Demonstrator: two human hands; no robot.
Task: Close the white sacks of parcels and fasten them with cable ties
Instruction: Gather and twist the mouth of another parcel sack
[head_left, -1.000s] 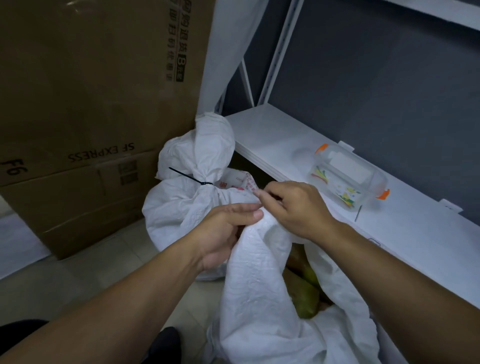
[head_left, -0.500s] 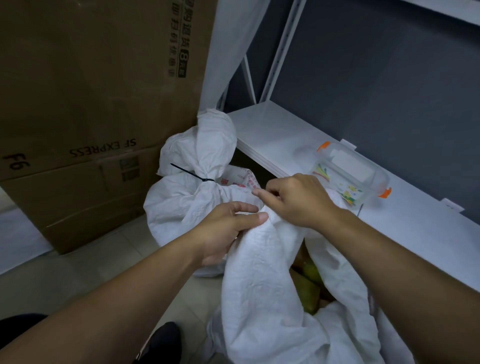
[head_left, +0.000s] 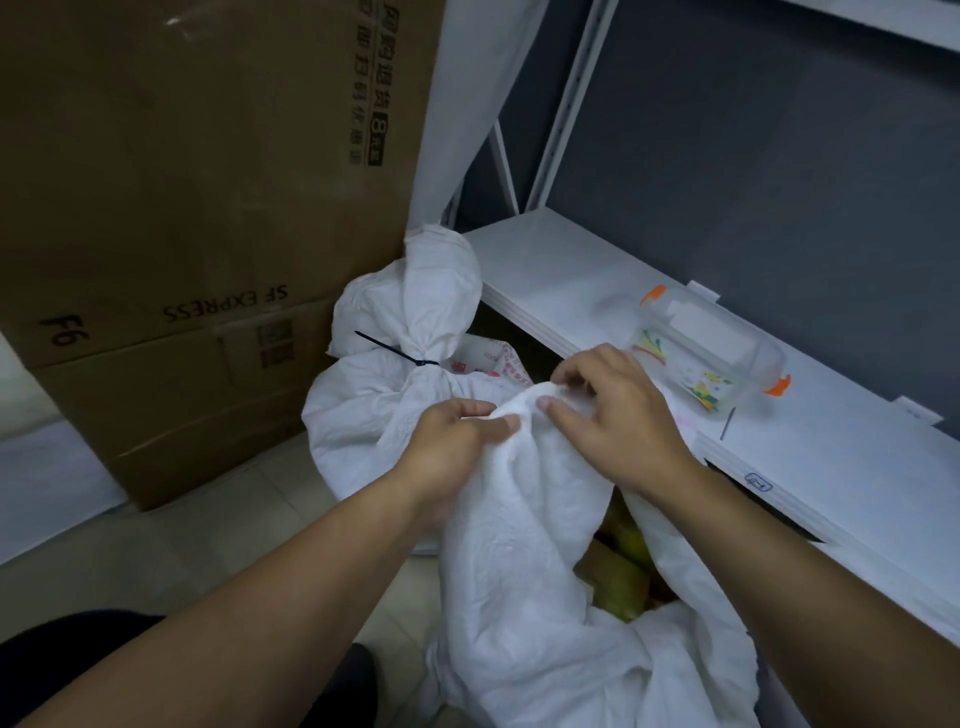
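The open white sack (head_left: 519, 545), on the floor beside the white shelf (head_left: 545, 270), has its mouth bunched between left hand (head_left: 452, 447) and right hand (head_left: 613, 415), both pinching fabric; the loose rim over the parcels (head_left: 618, 577) probably needs gathering into one tight neck before fastening.

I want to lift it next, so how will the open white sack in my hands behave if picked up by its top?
Probably floppy: the open sack crumples where the left hand and right hand bunch it. Likely bottom-heavy, since parcels sit low inside. Its untied mouth may sag open if released.
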